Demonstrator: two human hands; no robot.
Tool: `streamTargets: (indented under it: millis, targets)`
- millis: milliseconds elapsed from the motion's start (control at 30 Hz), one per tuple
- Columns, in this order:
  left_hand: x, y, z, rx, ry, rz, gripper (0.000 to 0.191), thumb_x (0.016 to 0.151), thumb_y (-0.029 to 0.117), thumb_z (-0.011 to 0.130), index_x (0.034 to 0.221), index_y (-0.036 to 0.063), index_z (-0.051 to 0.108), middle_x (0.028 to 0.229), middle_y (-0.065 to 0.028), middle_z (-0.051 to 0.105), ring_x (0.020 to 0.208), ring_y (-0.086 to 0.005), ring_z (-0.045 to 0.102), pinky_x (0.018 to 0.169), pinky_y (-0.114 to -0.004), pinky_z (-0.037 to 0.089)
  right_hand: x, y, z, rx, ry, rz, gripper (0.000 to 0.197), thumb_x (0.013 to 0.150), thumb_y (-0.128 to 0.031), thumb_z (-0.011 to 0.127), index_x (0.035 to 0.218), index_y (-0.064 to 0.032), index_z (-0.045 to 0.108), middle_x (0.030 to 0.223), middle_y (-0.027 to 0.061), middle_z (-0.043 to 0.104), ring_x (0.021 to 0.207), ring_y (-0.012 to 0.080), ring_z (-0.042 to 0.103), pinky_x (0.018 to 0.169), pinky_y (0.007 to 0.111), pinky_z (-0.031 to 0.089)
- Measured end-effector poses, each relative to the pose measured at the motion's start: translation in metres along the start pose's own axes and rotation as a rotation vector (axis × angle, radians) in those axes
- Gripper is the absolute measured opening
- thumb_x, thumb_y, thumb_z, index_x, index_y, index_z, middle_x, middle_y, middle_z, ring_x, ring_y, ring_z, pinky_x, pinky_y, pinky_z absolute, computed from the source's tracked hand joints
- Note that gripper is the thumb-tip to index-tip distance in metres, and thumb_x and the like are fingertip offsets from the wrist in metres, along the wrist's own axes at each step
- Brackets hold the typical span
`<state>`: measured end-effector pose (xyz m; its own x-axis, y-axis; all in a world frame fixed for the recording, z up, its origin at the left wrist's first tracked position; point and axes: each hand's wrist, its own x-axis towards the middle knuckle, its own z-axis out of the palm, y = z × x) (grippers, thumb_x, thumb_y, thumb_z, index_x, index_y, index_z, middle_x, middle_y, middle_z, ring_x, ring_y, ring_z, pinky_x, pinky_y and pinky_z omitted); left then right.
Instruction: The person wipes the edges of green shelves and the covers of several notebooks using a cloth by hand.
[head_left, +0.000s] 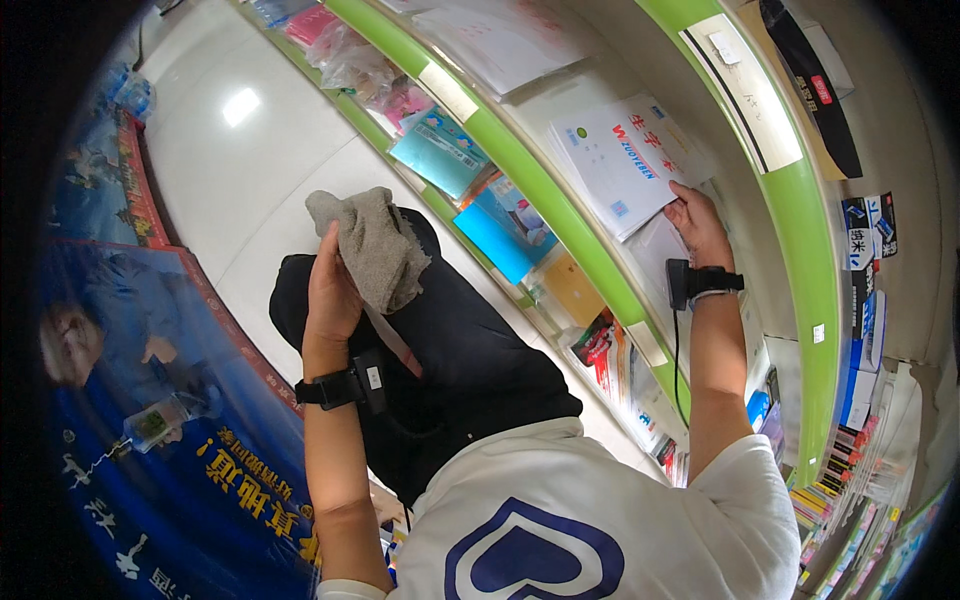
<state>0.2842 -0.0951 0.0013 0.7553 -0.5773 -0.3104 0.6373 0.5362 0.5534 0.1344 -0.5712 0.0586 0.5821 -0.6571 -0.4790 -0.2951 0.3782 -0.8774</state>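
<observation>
A crumpled grey-brown cloth (375, 247) is in my left hand (334, 296), held above my dark trousers. My right hand (697, 221) reaches into a shelf with green edging and grips the near corner of a stack of white exercise books (611, 165). Printed writing in red and blue covers the top book. Beneath that hand lies more pale paper (660, 247); the fingers' undersides are hidden. Each wrist wears a black strap with a small device, and a cable hangs from the right one.
A green shelf edge (517, 157) runs between me and the books; another green edge (787, 195) rises beyond them. Lower down lie turquoise packets (442, 154) and a blue folder (495, 236). More white paper (502, 41) sits farther along. A printed blue banner (187, 420) stands left.
</observation>
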Motion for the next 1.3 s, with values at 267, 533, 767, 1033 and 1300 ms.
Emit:
streamTargets:
  millis: [267,533,767,1033,1300]
  targets:
    - [0.003,-0.003,-0.007,-0.017,0.016,-0.005,0.045,0.096,0.035,0.041,0.124,0.0002,0.047,0.12,-0.0115,0.056,0.109,-0.0219,0.055,0.094,-0.035,0.044,0.03,-0.015,0.002,-0.48,-0.164,-0.263,0.036,0.086,-0.015,0.059,0.118,-0.0016,0.05,0.112,0.0137,0.055,0.096,0.0241,0.057,0.083,0.038,0.049]
    - [0.0,-0.003,-0.01,-0.014,0.073,0.004,0.045,0.095,0.035,0.043,0.123,0.0001,0.047,0.119,-0.0113,0.057,0.109,-0.0213,0.056,0.093,-0.034,0.045,0.024,0.004,0.037,-0.031,0.052,-0.054,0.038,0.088,-0.008,0.05,0.122,0.0055,0.043,0.115,0.0171,0.055,0.1,0.0271,0.059,0.083,0.043,0.051]
    - [0.003,-0.003,-0.008,-0.033,0.033,-0.006,0.046,0.095,0.035,0.043,0.124,-0.0004,0.047,0.118,-0.0113,0.057,0.109,-0.0209,0.055,0.094,-0.033,0.044,0.052,0.027,0.017,0.033,0.11,-0.224,0.038,0.085,-0.007,0.052,0.118,0.0093,0.044,0.111,0.0191,0.055,0.097,0.0303,0.059,0.084,0.039,0.049]
    - [0.003,-0.003,-0.012,-0.038,0.047,-0.011,0.046,0.095,0.035,0.043,0.125,0.0,0.047,0.119,-0.0105,0.056,0.109,-0.021,0.055,0.094,-0.034,0.043,0.022,0.006,0.032,-0.376,0.194,-0.2,0.034,0.083,-0.013,0.057,0.112,0.0045,0.052,0.107,0.0184,0.057,0.095,0.0263,0.059,0.084,0.038,0.049]
    - [0.001,-0.001,-0.008,-0.057,0.047,-0.035,0.046,0.095,0.035,0.042,0.125,0.0007,0.047,0.12,-0.011,0.056,0.109,-0.0218,0.055,0.094,-0.035,0.044,-0.008,0.002,0.112,-1.2,-0.038,-1.168,0.049,0.081,-0.02,0.064,0.125,-0.0076,0.049,0.125,0.016,0.048,0.121,0.0318,0.04,0.101,0.039,0.034]
